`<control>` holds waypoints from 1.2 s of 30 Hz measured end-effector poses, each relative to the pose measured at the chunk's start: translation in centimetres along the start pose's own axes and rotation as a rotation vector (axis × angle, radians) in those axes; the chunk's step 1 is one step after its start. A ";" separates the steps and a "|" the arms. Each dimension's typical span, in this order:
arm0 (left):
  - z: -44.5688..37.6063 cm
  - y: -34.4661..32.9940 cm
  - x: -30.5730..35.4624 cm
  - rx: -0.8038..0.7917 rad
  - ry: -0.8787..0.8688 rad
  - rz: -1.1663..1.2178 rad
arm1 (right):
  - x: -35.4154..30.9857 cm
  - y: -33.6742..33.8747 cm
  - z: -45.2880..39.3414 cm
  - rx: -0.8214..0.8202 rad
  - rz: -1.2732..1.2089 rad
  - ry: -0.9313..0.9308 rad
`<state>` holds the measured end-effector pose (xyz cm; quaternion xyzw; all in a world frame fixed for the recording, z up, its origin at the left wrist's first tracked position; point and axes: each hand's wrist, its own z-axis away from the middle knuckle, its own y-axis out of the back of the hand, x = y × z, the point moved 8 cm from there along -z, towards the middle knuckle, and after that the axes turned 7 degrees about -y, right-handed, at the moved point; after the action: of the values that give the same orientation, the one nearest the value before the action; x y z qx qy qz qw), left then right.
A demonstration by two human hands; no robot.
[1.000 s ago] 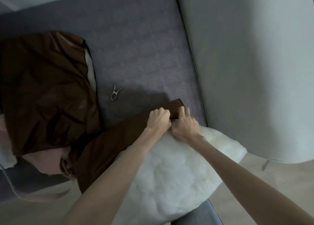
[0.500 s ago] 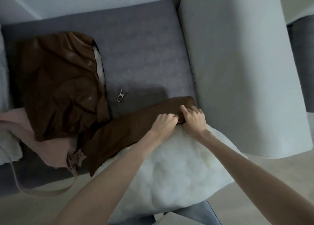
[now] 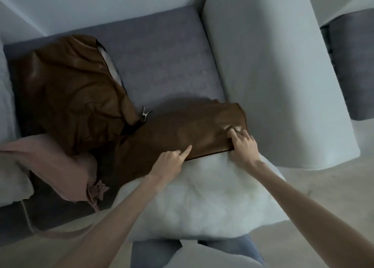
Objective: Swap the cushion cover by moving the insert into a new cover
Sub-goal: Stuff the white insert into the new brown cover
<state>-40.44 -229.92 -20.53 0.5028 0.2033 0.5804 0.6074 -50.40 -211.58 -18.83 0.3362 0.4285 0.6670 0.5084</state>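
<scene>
A white cushion insert (image 3: 202, 198) lies at the sofa's front edge, its far end inside a brown cover (image 3: 188, 132). My right hand (image 3: 242, 146) grips the cover's open edge near its right corner, fingers on top of the fabric. My left hand (image 3: 172, 162) sits at the same edge further left, index finger stretched onto the cover, the other fingers curled. A second brown cover (image 3: 68, 89), shiny and crumpled, lies at the back left with white lining showing at its opening.
The grey sofa seat (image 3: 168, 61) carries everything; its pale armrest (image 3: 273, 75) rises at the right. A small metal clip (image 3: 145, 113) lies between the covers. A pink cloth (image 3: 60, 166) with a strap sits at the left over a pale cushion (image 3: 12, 184).
The brown cover now reaches further over the insert. My hands have spread apart along its edge, and my left index finger has straightened. The view has tilted up and widened.
</scene>
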 end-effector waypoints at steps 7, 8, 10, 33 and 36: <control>-2.7 -2.8 0.9 -0.064 0.048 0.049 | -2.7 -1.1 -2.2 0.022 0.025 0.102; -2.2 -2.7 1.1 -0.054 0.037 0.033 | -2.2 -1.2 -2.0 0.017 0.010 0.084; -0.6 -2.8 2.3 -0.031 -0.026 0.002 | -1.0 -1.5 0.1 0.043 -0.024 0.110; 12.3 -15.8 -13.6 -0.100 1.095 0.904 | 11.3 -7.9 -2.9 -0.359 -0.277 -0.441; 13.1 -14.3 -14.4 -0.043 0.959 1.004 | 12.3 -5.5 -2.7 -0.224 -0.281 -0.389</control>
<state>-25.93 -245.40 -32.06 0.2120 0.1804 0.9532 0.1184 -53.81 -199.66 -24.84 0.3370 0.2886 0.5558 0.7030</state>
